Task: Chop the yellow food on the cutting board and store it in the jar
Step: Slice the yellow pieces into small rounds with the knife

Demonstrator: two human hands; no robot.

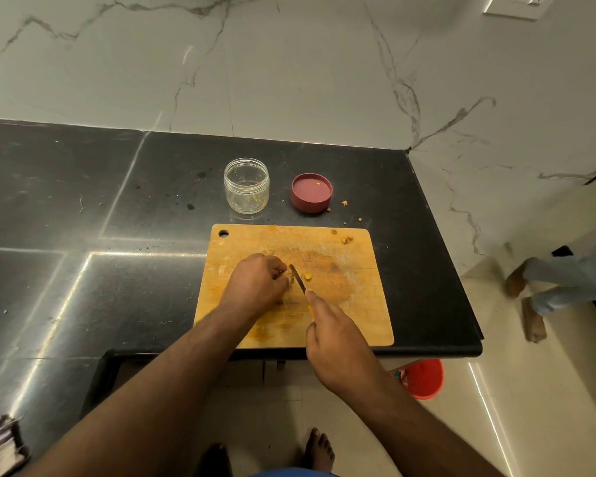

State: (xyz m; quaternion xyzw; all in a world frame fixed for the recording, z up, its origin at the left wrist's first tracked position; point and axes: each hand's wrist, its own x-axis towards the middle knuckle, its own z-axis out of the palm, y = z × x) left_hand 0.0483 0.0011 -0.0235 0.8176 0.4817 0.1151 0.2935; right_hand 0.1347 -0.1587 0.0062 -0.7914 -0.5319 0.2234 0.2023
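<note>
We chop yellow food on the cutting board [355, 315].
Our left hand [255, 287] curls its fingers onto the yellow food [290, 278]; our right hand [338, 342] grips the knife [298, 278], blade just beside those fingertips. Beyond them stand the open jar [246, 185] and lid [311, 192]. We read no writing anywhere.

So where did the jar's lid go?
In the head view, the red lid lies upside down on the black counter, right of the clear jar and just behind the cutting board.
</note>
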